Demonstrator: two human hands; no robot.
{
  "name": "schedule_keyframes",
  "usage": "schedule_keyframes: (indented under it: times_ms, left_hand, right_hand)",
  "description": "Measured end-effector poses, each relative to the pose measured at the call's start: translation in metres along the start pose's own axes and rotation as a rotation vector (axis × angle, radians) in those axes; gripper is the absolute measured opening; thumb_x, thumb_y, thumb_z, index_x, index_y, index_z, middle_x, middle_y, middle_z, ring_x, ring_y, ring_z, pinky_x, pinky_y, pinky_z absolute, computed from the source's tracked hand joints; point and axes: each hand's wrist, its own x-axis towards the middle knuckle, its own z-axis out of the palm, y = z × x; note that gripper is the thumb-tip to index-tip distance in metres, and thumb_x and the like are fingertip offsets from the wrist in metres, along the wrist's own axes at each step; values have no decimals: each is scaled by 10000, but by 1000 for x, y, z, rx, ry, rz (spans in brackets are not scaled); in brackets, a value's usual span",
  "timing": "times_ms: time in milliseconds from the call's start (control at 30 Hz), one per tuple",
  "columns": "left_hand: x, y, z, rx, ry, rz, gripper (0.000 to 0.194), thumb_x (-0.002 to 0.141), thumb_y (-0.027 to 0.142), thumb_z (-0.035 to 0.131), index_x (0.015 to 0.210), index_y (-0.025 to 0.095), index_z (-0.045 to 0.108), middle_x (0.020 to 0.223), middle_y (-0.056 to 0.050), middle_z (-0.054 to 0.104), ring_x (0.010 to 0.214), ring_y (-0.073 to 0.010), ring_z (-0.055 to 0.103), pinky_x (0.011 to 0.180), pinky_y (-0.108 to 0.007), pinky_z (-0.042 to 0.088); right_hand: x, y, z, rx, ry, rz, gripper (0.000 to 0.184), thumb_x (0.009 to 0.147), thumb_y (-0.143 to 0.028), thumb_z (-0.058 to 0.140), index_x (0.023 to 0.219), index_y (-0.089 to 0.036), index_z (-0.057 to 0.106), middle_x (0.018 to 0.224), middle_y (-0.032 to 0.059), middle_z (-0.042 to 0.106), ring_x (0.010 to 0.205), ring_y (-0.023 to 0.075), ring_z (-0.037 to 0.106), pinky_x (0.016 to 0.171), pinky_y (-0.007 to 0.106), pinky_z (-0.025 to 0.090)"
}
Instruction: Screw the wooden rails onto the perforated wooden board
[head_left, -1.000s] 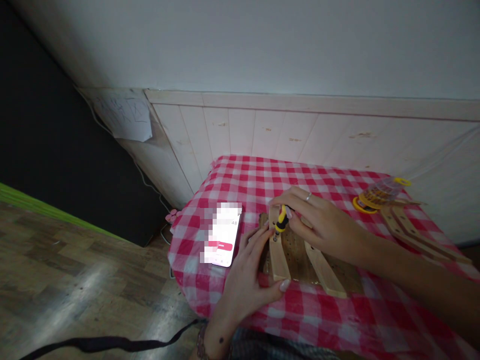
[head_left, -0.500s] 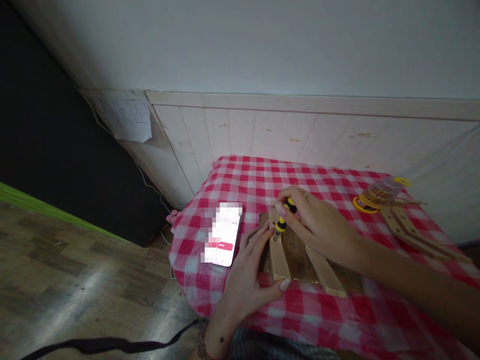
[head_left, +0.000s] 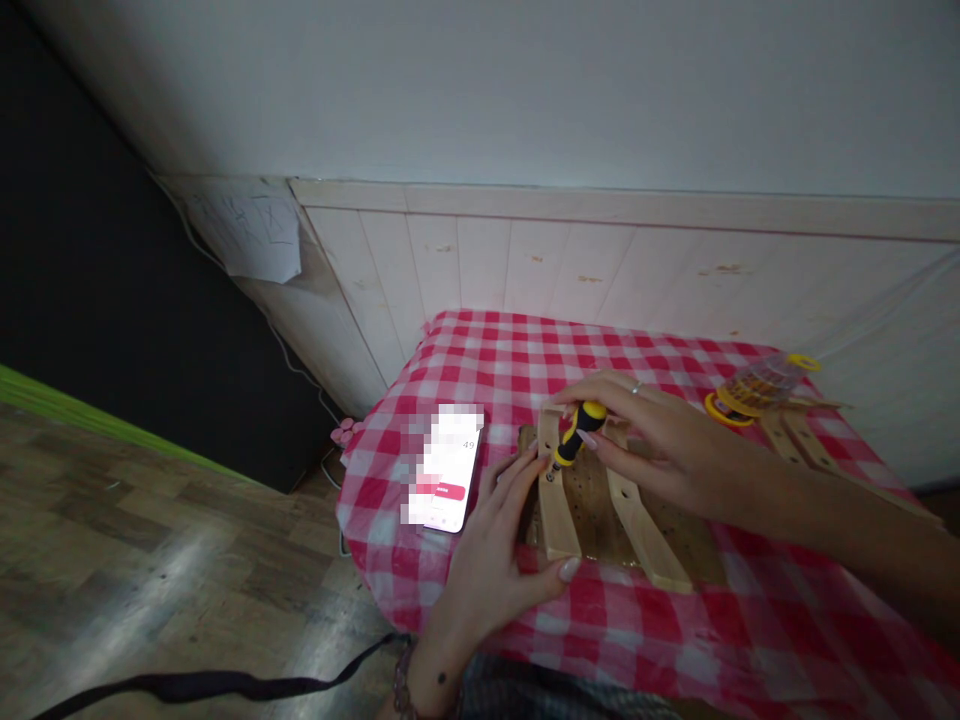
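My right hand point(head_left: 637, 430) holds a short black-and-yellow screwdriver point(head_left: 581, 432) by its handle, which leans up to the right. Its tip sits at a screw hole in the left curved wooden bar point(head_left: 560, 520). My left hand point(head_left: 502, 550) grips that same bar, fingertips at its left side near the hole and thumb at its near end. Beneath lies a brown wooden board point(head_left: 592, 510) dotted with small holes. A second curved bar point(head_left: 649, 540) rests on the board to the right, partly covered by my right hand.
A lit phone point(head_left: 454, 470) lies left of my left hand. At the right stands a clear bottle-shaped container point(head_left: 754, 390) with a yellow base, beside more wooden bars point(head_left: 806, 440). A red-and-white checked cloth point(head_left: 495, 350) covers the table, which meets a white panelled wall point(head_left: 570, 260).
My right hand has shifted and loosened around the screwdriver, whose handle now shows more and tilts further right. My left hand stays in place on the bar.
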Motion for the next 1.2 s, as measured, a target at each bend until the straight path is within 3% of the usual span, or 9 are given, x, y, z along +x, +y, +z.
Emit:
schedule_keyframes:
  times_ms: [233, 400, 567, 733, 867, 900, 967, 1100, 1200]
  left_hand:
    - [0, 1, 0, 8, -3, -18, 761, 913, 595, 621, 1549, 272, 355, 1608, -96, 378, 1490, -349, 287, 1192, -593, 315]
    - [1, 2, 0, 1, 5, 1, 751, 917, 584, 614, 1549, 268, 359, 1612, -96, 376, 1489, -351, 297, 1196, -601, 305]
    - [-1, 0, 1, 14, 5, 0, 783, 917, 580, 621, 1569, 267, 322, 1609, -102, 377, 1493, -352, 286, 1198, -598, 304]
    - [-1, 1, 1, 8, 2, -1, 759, 917, 536, 637, 1562, 283, 328, 1616, -89, 366, 1494, -350, 278, 1198, -595, 303]
    - [-1, 3, 0, 11, -6, -18, 775, 905, 546, 652, 1560, 288, 329, 1623, -83, 358, 1488, -352, 284, 1195, -584, 315]
    - [-1, 2, 0, 14, -9, -21, 785, 905, 554, 650, 1564, 285, 319, 1626, -84, 352, 1490, -352, 281, 1196, -583, 314]
    - [-1, 1, 0, 17, -10, -16, 802, 907, 568, 640, 1572, 279, 298, 1631, -88, 342, 1492, -352, 274, 1199, -585, 308]
    - [0, -1, 2, 5, -4, 6, 792, 917, 575, 626, 1571, 279, 290, 1622, -92, 350, 1492, -341, 274, 1202, -576, 308]
    - [0, -1, 2, -9, -5, -7, 808, 916, 583, 626, 1574, 274, 271, 1619, -97, 347, 1490, -337, 282, 1205, -561, 309]
  right_hand:
    - [-3, -3, 11, 435, -2, 156, 194, 960, -230, 496, 1143, -244, 559, 1118, 95, 665, 1030, 222, 678, 855, 385, 589]
    - [-2, -8, 37, 643, 89, 251, 97, 975, -206, 444, 1051, -266, 444, 942, 26, 581, 877, 186, 610, 790, 373, 555]
    - [6, -14, 57, 817, 216, 225, 180, 905, -215, 531, 999, -274, 389, 867, -22, 448, 727, 145, 474, 658, 289, 464]
    - [10, -2, 49, 852, 155, 121, 100, 936, -311, 514, 1014, -249, 510, 829, -13, 482, 666, 146, 461, 610, 291, 438]
    - [11, -1, 18, 606, 276, 96, 114, 974, -365, 533, 940, -256, 534, 779, -21, 528, 603, 137, 470, 552, 273, 399]
    - [11, -3, 12, 464, 239, 76, 149, 968, -368, 547, 879, -248, 535, 747, -20, 541, 595, 138, 485, 542, 271, 389]
    - [10, -5, 7, 109, 46, 34, 227, 969, -350, 549, 777, -229, 554, 668, -12, 581, 564, 140, 520, 517, 270, 353]
    - [3, 2, 30, -501, -236, 50, 309, 1005, -349, 513, 781, -189, 654, 695, 55, 711, 541, 186, 614, 460, 289, 260]
    - [-3, 9, 53, -672, -335, 17, 224, 1007, -308, 541, 926, -173, 699, 830, 79, 773, 583, 208, 680, 462, 288, 313]
